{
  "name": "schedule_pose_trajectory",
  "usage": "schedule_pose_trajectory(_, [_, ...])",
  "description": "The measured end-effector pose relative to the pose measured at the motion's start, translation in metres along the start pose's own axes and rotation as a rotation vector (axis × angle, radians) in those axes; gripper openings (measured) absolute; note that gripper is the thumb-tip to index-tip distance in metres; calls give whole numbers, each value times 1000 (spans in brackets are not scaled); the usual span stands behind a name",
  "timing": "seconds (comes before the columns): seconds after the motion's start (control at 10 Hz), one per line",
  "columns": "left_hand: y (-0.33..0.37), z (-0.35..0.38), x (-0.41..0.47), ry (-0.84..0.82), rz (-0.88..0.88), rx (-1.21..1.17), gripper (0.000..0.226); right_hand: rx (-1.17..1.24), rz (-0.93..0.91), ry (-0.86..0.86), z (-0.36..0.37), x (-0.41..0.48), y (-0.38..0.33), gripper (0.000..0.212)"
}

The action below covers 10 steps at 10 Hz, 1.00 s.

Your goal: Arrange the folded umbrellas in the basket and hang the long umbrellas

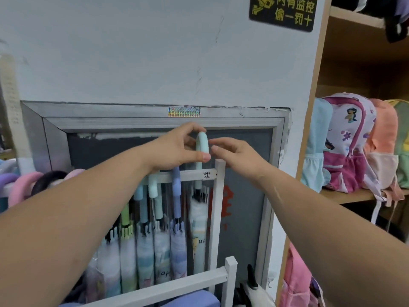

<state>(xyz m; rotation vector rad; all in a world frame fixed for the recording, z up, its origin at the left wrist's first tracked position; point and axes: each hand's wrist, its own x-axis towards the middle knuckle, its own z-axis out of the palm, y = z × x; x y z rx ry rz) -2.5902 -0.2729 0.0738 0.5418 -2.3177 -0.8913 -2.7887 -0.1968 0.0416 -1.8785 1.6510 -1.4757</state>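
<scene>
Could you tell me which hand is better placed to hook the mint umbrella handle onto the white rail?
Left: the left hand pinches the mint handle above the white rail; the right hand hovers beside it, open.

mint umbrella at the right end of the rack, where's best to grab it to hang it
By the arch of its curved handle, from above and the left, as the left hand pinches it. The arch stands upright above the rail with the canopy hanging below, clear of the neighbouring handles.
</scene>
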Motion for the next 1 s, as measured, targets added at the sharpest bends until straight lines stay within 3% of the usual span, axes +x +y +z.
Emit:
schedule_pose_trajectory(0.3, [-17,14,4,-172,-132,309,71,-39,11,-50,10,-13,1,31])
schedule_pose_trajectory(0.4, [-13,15,6,-199,-149,454,66,-209,-8,-39,13,-15,3,30])
schedule_pose_trajectory(0.6, [-7,20,2,-168,-132,604,60,-317,-24,-39,16,-24,0,31])
schedule_pose_trajectory(0.7, [-9,22,0,-127,-114,626,70,-410,-13,-60,15,-30,-1,35])
schedule_pose_trajectory(0.8, [-9,26,-7,-99,-108,657,102,-476,26,-76,14,-40,-4,44])
schedule_pose_trajectory(0.9, [-1,35,-26,-11,-82,648,117,-561,62,-62,5,-58,-5,56])
schedule_pose_trajectory(1.0, [10,39,-47,94,-53,680,116,-599,88,-14,-13,-75,-16,62])
